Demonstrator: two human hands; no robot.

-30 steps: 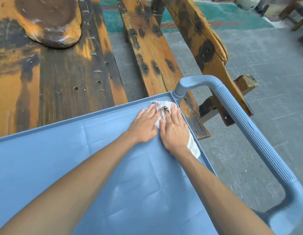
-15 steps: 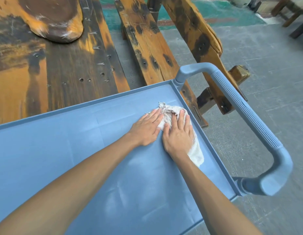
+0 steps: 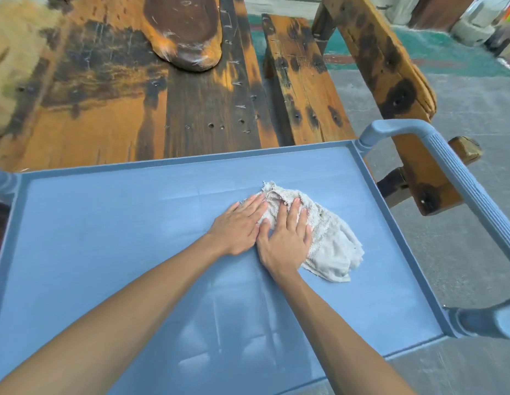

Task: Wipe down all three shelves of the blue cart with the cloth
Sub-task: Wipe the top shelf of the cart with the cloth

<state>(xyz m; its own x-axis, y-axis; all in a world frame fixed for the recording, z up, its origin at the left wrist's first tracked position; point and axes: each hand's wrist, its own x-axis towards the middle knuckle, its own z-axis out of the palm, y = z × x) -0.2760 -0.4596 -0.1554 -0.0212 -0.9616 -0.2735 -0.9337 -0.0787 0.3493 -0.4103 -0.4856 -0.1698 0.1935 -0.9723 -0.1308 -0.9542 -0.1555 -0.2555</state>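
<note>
Two bare forearms reach forward from the near edge over the top shelf (image 3: 105, 252) of the blue plastic cart, a shallow tray with a low raised rim that holds nothing but a crumpled, frayed off-white terry cloth (image 3: 330, 246). Faint pale streaks show on the shelf surface close to the viewer. The cloth lies right of the shelf's middle, nearer the far rim than the near one and clear of the right rim. Both hands rest side by side, touching each other. The left hand (image 3: 236, 226) lies flat, fingers straight and together, its fingertips on the cloth's left edge and its palm on the bare shelf. The right hand (image 3: 286, 240) is spread flat, palm down, pressing on the cloth's left half; neither hand curls around the fabric. The cloth's loose right part fans out beyond the right hand towards the rim. Along the right side runs the cart's ribbed blue handle (image 3: 461, 181). Beyond the far rim stand a worn, dark-stained orange wooden table (image 3: 134, 109) and a matching wooden bench (image 3: 302, 81) on grey concrete floor (image 3: 461, 252).
</note>
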